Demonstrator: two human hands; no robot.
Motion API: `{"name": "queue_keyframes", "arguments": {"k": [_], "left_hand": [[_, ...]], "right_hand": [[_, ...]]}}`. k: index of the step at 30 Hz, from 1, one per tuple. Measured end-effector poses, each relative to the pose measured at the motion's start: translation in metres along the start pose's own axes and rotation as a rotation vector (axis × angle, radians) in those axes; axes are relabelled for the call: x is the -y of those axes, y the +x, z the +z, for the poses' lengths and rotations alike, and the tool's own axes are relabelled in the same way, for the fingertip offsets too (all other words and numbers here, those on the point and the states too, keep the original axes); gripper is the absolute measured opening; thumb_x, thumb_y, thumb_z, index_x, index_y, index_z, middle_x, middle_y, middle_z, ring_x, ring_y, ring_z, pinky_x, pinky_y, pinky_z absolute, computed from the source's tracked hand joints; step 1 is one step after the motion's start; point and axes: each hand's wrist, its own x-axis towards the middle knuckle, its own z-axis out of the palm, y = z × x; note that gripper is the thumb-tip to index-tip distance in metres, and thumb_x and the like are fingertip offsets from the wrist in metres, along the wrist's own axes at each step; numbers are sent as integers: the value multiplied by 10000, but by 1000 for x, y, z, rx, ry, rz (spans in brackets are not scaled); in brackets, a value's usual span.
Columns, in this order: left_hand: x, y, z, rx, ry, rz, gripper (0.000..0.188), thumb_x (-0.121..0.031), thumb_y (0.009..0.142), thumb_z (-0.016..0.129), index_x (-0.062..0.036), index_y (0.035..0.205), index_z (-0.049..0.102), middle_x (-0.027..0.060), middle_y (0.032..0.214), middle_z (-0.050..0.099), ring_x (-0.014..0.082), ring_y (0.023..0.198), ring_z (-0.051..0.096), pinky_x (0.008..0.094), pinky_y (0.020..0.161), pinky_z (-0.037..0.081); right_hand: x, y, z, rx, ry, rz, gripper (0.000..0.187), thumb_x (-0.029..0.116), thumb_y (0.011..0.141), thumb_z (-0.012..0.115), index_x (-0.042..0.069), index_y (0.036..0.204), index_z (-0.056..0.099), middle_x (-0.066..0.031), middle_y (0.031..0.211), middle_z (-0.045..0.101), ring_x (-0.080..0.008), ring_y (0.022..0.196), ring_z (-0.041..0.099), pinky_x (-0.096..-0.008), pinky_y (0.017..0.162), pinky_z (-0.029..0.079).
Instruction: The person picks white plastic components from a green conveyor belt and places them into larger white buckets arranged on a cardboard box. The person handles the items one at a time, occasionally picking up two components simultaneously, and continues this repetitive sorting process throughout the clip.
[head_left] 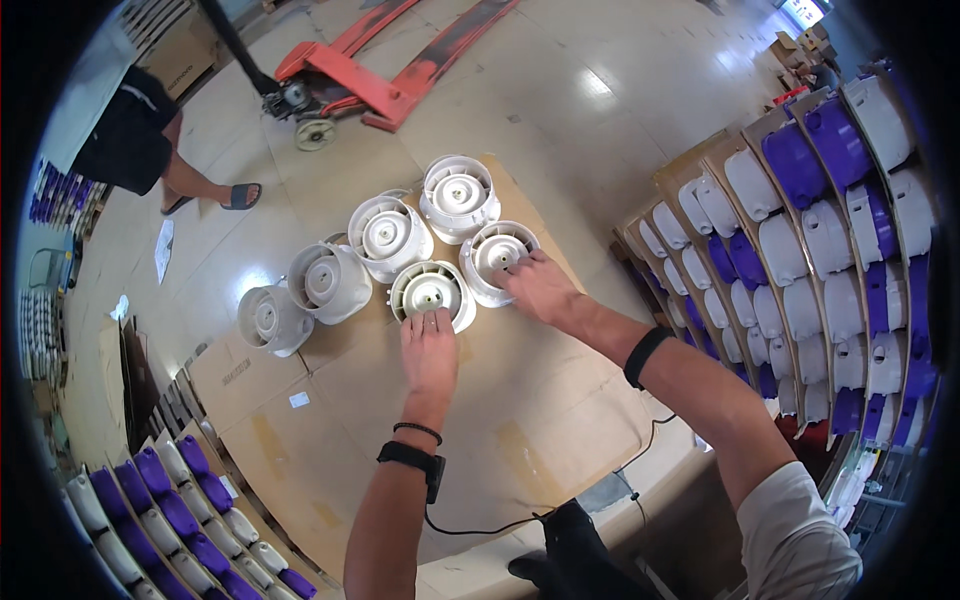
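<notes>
Several white round plastic housings with ringed, ribbed tops stand in a cluster on a flat cardboard sheet [400, 400]. My left hand [430, 350] is closed over the near rim of the front housing [409, 298], its fingertips reaching inside. Over the right-hand housing [482, 262], my right hand [545, 290] has its fingers curled at the near right rim, tips inside near the hub. Behind these two stand the back housing [458, 190] and another housing [385, 232]. Two more, one housing [325, 278] and the leftmost housing [268, 318], lean outward on the left. My fingertips are partly hidden.
Stacked white and purple plastic parts [800, 240] between cardboard sheets rise at the right; a similar stack [170, 510] fills the lower left. A red pallet jack [370, 85] stands beyond. Another person's leg [195, 175] shows at upper left. A black cable [480, 530] runs along the near edge.
</notes>
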Motion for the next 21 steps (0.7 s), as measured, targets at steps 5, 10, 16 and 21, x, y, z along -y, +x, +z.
{"name": "queue_keyframes", "arguments": {"k": [5, 10, 16, 21], "left_hand": [[-29, -62, -77, -6, -201, -273, 530, -239, 745, 725, -49, 1182, 494, 114, 1142, 539, 281, 1091, 489, 424, 946, 370], [-71, -272, -177, -5, -532, -821, 481, -203, 787, 718, -61, 1194, 507, 123, 1155, 561, 326, 1115, 485, 459, 974, 333], [-159, -609, -325, -326, -407, -1724, 233, -182, 855, 641, -27, 1024, 596, 129, 899, 683, 301, 822, 660, 406, 757, 509], [-389, -810, -370, -1093, -58, -2296, 222, -162, 891, 611, 0, 1041, 584, 143, 883, 680, 231, 799, 667, 342, 729, 532]], "right_hand": [[21, -31, -25, -271, 97, 86, 511, 191, 687, 734, 74, 1145, 540, -136, 1093, 600, -303, 1110, 539, -408, 970, 383], [120, -126, -75, -282, 487, -85, 436, 129, 692, 742, 29, 1081, 572, -166, 1045, 596, -360, 1013, 550, -440, 911, 421], [291, -273, -83, 346, 831, -543, 273, 102, 774, 694, 9, 991, 556, -145, 833, 639, -262, 780, 649, -359, 730, 500], [451, -393, -99, 828, 477, -1045, 196, 86, 797, 656, 3, 953, 572, -121, 756, 656, -206, 699, 666, -329, 644, 519]]}}
